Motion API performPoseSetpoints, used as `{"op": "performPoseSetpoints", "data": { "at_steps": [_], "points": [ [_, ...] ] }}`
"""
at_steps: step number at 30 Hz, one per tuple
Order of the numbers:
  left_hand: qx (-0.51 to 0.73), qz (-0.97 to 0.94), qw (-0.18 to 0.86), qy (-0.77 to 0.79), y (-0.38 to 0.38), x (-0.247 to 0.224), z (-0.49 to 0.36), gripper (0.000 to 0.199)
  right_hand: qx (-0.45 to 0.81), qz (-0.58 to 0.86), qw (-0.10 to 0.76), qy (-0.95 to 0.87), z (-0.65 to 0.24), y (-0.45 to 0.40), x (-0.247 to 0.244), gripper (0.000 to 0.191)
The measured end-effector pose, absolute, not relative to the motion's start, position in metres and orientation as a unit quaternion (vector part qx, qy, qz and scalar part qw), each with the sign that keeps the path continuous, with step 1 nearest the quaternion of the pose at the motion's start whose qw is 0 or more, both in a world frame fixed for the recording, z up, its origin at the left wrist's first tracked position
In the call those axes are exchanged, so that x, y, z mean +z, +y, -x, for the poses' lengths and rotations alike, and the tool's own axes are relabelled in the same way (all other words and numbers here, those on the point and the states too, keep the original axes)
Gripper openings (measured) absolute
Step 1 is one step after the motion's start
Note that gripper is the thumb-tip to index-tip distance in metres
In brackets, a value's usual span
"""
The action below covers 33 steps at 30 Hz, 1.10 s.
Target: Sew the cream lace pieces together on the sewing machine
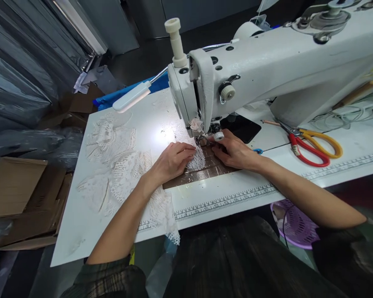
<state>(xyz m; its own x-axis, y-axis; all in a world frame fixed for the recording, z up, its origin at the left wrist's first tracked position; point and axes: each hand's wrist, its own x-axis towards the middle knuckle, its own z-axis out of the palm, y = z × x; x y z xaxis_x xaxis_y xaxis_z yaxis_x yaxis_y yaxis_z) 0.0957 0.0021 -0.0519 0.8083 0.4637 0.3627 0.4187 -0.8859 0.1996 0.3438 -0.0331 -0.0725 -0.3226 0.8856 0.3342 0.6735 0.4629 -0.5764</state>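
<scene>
A white sewing machine (236, 74) stands over the table, its needle area above a brown plate (186, 179). My left hand (175, 160) rests palm down, fingers together, on white lace (196, 160) just left of the presser foot. On the foot's right side, my right hand (233, 150) has its fingers bent close to the needle area; what its fingertips touch, if anything, is too small to tell. More white lace (127, 165) lies in loose heaps left of my left hand, and part of it hangs over the front edge.
Scissors (313, 145) with red and yellow handles lie on the right of the white table (71, 231). A lamp (132, 97) hangs at the machine's left. Cardboard boxes (15, 186) and a purple basket (298, 227) are below table height.
</scene>
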Motion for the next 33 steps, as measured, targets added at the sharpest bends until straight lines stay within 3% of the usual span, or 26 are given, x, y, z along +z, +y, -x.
{"op": "performPoseSetpoints", "data": {
  "at_steps": [18,24,33],
  "points": [
    [0.272,-0.926,0.081,0.248,-0.003,-0.054,-0.1,0.014,0.149,0.466,0.304,-0.818,-0.345,-0.034,-0.071,0.026],
    [0.235,-0.93,0.178,0.219,-0.011,-0.051,-0.1,0.012,0.172,0.405,0.337,-0.832,-0.342,-0.038,-0.071,0.027],
    [0.232,-0.927,0.192,0.222,-0.006,-0.057,-0.097,0.013,0.177,0.335,0.235,-0.895,-0.33,-0.047,-0.073,0.02]
  ]
}}
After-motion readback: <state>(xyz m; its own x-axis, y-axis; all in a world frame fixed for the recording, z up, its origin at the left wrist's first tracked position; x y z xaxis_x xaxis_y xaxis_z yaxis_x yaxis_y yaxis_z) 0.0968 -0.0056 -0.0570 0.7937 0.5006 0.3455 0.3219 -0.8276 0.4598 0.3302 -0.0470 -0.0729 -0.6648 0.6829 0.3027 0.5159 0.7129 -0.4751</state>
